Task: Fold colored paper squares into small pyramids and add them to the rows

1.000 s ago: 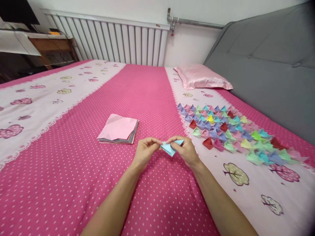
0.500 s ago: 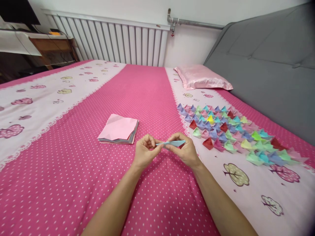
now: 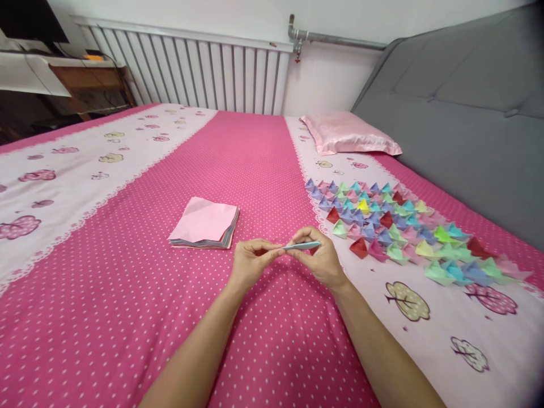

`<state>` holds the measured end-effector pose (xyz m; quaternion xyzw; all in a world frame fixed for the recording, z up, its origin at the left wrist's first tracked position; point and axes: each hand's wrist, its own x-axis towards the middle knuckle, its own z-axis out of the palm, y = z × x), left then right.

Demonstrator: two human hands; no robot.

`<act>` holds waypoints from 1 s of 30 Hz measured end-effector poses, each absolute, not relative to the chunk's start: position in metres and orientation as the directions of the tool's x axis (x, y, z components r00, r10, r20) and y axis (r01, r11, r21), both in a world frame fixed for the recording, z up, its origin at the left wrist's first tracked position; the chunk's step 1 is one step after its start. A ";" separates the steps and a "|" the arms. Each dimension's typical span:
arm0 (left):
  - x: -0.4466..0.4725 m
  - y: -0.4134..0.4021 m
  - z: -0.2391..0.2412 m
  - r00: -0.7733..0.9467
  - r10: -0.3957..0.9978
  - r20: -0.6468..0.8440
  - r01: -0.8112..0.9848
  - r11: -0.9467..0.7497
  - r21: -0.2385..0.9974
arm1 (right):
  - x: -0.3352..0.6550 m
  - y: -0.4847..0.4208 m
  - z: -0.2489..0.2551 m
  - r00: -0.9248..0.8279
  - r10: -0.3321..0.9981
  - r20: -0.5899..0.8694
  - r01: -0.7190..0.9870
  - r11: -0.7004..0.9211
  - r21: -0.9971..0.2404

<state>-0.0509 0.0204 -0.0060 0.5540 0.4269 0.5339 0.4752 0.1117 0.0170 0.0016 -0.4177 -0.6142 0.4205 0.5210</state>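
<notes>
Both hands meet just above the pink dotted bedspread (image 3: pixel 127 294), pinching a folded light blue paper (image 3: pixel 302 246) seen edge-on and nearly flat. My left hand (image 3: pixel 250 263) grips its left end with fingers closed. My right hand (image 3: pixel 321 258) holds the middle and right part between thumb and fingers. A stack of square paper sheets (image 3: pixel 206 222), pink on top, lies to the left beyond my left hand. Rows of several small folded paper shapes (image 3: pixel 395 226) in many colours lie to the right.
A pink satin pillow (image 3: pixel 348 133) rests at the far right by the grey padded headboard (image 3: pixel 459 113). A white radiator (image 3: pixel 191 68) runs along the back wall. A wooden shelf (image 3: pixel 85 79) stands at the far left.
The blue paper was held open showing its triangular face; it is now turned and pressed flat, edge-on. Both hands have risen slightly and stayed together.
</notes>
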 end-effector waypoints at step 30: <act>-0.048 0.018 -0.013 -0.020 0.928 0.372 0.325 -0.346 0.880 | 0.110 0.015 0.002 -0.070 0.935 0.347 0.318 0.351 -0.881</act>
